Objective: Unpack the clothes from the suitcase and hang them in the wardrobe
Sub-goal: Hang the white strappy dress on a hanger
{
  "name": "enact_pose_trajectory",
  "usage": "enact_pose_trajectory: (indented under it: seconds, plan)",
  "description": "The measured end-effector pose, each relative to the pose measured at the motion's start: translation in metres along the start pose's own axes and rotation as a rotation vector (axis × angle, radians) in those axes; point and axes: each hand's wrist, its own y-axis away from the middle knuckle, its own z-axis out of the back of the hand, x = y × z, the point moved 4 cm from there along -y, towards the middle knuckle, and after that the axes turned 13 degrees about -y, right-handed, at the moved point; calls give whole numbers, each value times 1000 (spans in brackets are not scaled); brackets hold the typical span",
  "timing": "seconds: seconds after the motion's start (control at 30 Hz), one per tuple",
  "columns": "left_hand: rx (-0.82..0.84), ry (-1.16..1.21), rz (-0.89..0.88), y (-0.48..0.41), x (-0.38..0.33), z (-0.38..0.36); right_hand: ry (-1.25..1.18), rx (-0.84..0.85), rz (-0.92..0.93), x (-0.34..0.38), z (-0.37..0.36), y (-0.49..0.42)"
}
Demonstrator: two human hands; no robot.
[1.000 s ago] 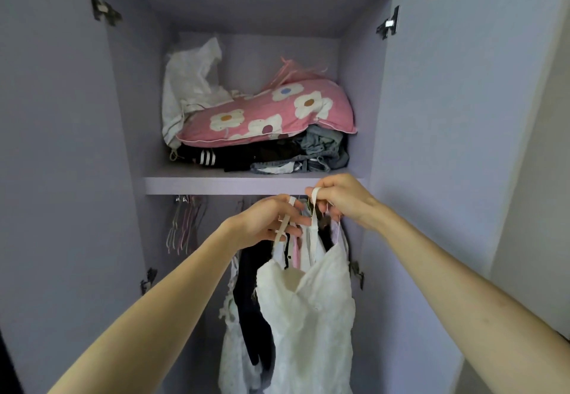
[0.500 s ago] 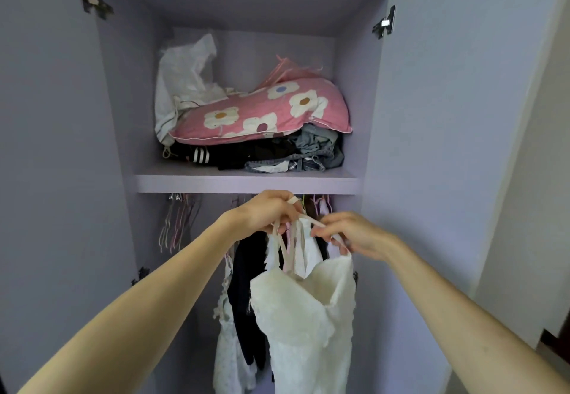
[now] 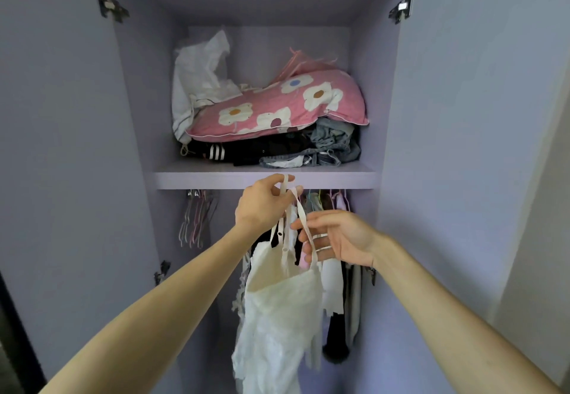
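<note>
Currently my left hand (image 3: 262, 205) is closed on the tops of the straps (image 3: 300, 208) of a white dress (image 3: 277, 316), just below the front edge of the shelf (image 3: 216, 179). The dress hangs free from that grip, in front of the clothes (image 3: 336, 276) already on the rail. My right hand (image 3: 336, 239) is mostly open, palm toward me; its fingers (image 3: 311, 240) touch one strap without clamping it. I see no hanger in either hand; whether one sits inside the dress I cannot tell.

Risks from this state, as I judge them:

1. Drop. The whole weight rests on one pinch of thin, smooth straps. If my left grip relaxes while the right hand is loose, the dress likely falls to the wardrobe floor.
2. Tangle. The straps cross near my left fingers. Threading them onto a hanger while twisted may leave the dress crooked, or let one strap slip off.
3. Snag. The strap sliders and the lace-like fabric can catch on hooks of the hung clothes directly behind. Pulling against a catch could tear the fabric or dislodge a neighbour.
4. Reach. The spare hangers (image 3: 197, 217) hang at the far left of the rail, well apart from both hands. Fetching one requires freeing the right hand completely.

The suitcase is not in view.
</note>
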Motion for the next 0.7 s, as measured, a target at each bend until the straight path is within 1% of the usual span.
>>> enact_pose_trajectory:
  seconds: [0.07, 0.1, 0.17, 0.2, 0.27, 0.33, 0.37, 0.4, 0.43, 0.5, 0.57, 0.6, 0.7]
  plan:
    - [29, 92, 56, -2, 3, 1, -46, 16, 29, 1, -5, -1]
    - [87, 156, 77, -2, 5, 1, -64, 9, 71, 3, -5, -1]
    - [256, 260, 96, -1, 8, 1, -33, -67, 194, 7, -4, -4]
    - [313, 294, 112, 0, 10, 2, 17, -140, 247, 10, -2, -7]
    - [341, 352, 173, 3, 16, 5, 150, -349, 323, 12, 5, -12]
    - [351, 379, 211, 6, 20, 5, 403, -612, 432, 14, 14, -14]
    - [367, 369, 214, 8, 21, 4, 543, -700, 484, 17, 17, -15]
    - [396, 356, 210, 10, 21, 2, 634, -714, 508, 18, 17, -15]
    - [432, 354, 208, 12, 21, 0, 662, -668, 491, 19, 16, -16]
    - [514, 353, 204, 18, 19, -4, 704, -559, 394, 16, 14, -21]
    - [592, 322, 181, 23, 17, -10, 887, -584, 373, 14, 13, -22]
    - [619, 309, 162, 25, 14, -13, 934, -621, 372, 15, 13, -23]
    - [654, 366, 136, 31, 8, -23, 920, -694, 362, 19, 12, -23]
